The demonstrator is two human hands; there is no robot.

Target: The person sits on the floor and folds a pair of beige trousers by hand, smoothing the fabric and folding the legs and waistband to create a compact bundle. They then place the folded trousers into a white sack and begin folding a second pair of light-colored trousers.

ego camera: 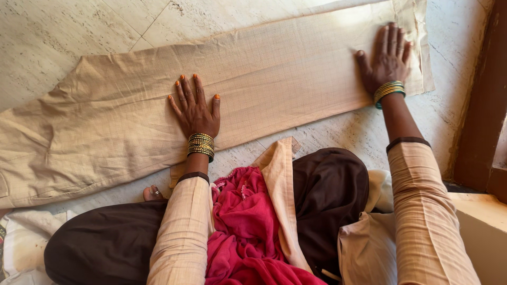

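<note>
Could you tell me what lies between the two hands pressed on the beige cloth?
Only bare beige cloth between left hand and right hand, in the head view.

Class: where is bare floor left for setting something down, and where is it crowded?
Free: floor above the cloth, and the strip between cloth and knees. Crowded: the cloth itself, under left hand and right hand.

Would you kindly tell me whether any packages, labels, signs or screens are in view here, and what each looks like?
None are in view: only a beige cloth spread flat on the pale stone floor, with the left hand and right hand pressed flat on it.
</note>
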